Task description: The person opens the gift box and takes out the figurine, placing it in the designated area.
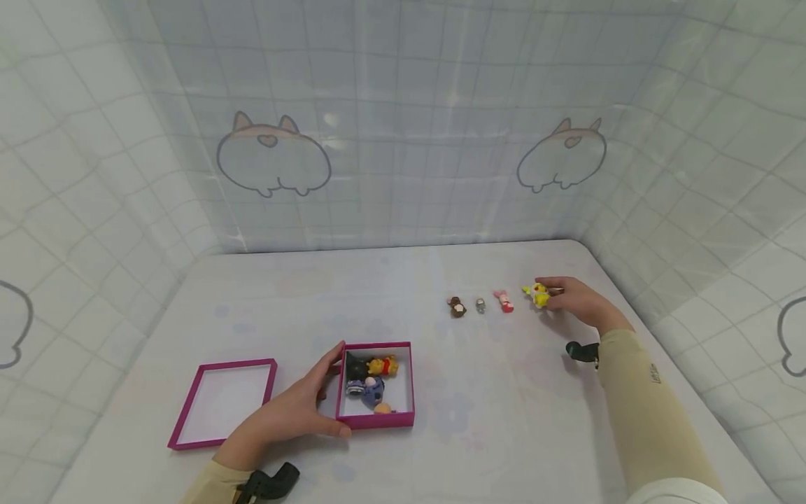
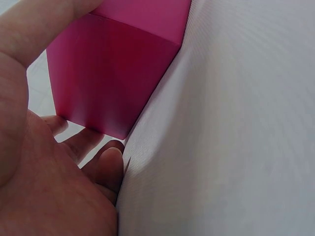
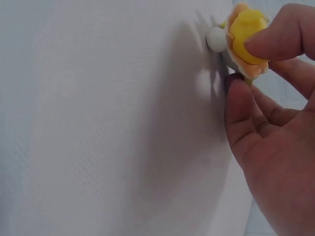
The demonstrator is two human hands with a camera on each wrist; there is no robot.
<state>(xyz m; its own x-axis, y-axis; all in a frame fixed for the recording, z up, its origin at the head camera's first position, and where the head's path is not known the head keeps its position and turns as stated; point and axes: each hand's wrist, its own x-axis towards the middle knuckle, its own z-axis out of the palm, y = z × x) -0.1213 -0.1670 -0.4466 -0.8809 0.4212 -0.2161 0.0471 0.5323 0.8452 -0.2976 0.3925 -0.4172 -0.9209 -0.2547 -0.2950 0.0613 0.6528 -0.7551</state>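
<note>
A magenta box (image 1: pixel 381 420) with a white inside stands on the table, holding several small figurines, among them a yellow bear in a red shirt (image 1: pixel 383 365) and a blue-purple one (image 1: pixel 373 392). My left hand (image 1: pixel 302 409) grips the box's left side, thumb at the near corner and fingers round the far one; its magenta wall (image 2: pixel 98 73) fills the space between them in the left wrist view. Far right, my right hand (image 1: pixel 579 302) pinches a yellow and white toy figurine (image 1: pixel 538 295) between thumb and fingers. The right wrist view shows the figurine's yellow part (image 3: pixel 248 37) under the thumb.
Left of the pinched figurine, a pink and red figurine (image 1: pixel 504 301), a small grey one (image 1: pixel 481 305) and a brown one (image 1: pixel 457 306) lie in a row. The magenta-rimmed lid (image 1: pixel 271 381) lies left of the box. Tiled-pattern curtains (image 1: pixel 403 140) surround the table.
</note>
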